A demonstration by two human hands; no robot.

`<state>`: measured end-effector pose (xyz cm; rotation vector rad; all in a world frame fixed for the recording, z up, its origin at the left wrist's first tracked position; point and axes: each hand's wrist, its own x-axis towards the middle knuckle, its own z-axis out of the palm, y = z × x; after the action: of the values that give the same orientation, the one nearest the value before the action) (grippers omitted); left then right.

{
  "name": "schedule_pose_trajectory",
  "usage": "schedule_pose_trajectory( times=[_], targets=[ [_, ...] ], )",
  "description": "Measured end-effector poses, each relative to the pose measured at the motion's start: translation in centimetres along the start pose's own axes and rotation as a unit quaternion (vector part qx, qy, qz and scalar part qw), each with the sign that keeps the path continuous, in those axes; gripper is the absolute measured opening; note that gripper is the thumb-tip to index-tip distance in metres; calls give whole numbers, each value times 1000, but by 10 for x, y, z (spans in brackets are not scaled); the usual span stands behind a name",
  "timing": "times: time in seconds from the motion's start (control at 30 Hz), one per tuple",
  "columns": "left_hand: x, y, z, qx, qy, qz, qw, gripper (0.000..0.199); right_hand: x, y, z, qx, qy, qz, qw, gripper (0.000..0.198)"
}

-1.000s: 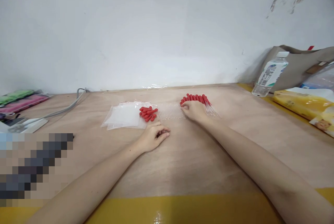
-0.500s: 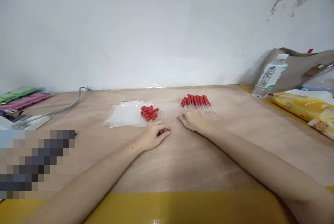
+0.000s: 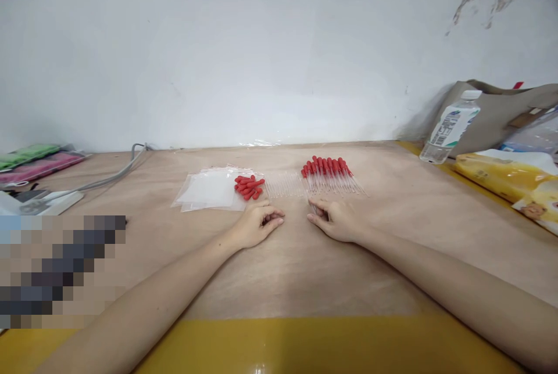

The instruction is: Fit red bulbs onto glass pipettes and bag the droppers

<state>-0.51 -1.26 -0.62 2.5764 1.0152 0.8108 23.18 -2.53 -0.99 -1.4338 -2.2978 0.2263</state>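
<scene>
My left hand rests on the table with fingers loosely curled, thumb apart from the index finger, and nothing visible between them. Just beyond it lies a pile of red rubber dropper bulbs, on the edge of clear zip bags. My right hand is curled in front of the finished droppers, a thin clear sliver like a glass tube showing at its fingertips; most of it is hidden. A row of thin clear glass tubes lies between the bulbs and several droppers with red bulbs.
A water bottle, a grey bag and a yellow packet stand at the right. Green and pink packs and a grey cable lie at the left. The wall closes off the back.
My right hand has drawn back toward me from the glass tubes and the droppers, uncovering the droppers' lower ends. My left hand has stayed nearly still.
</scene>
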Motion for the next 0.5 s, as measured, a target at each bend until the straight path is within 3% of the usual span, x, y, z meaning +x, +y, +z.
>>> schedule_pose_trajectory(
  times=[0.23,0.4,0.5],
  targets=[
    [-1,-1,0,-10,3,5,1000,19,29,-2,13,19,56,82,995,35],
    [-1,-1,0,-3,4,12,1000,18,7,-1,13,92,64,92,989,43],
    [-2,0,2,-2,1,7,1000,18,-12,3,5,141,4,79,987,48]
  ],
)
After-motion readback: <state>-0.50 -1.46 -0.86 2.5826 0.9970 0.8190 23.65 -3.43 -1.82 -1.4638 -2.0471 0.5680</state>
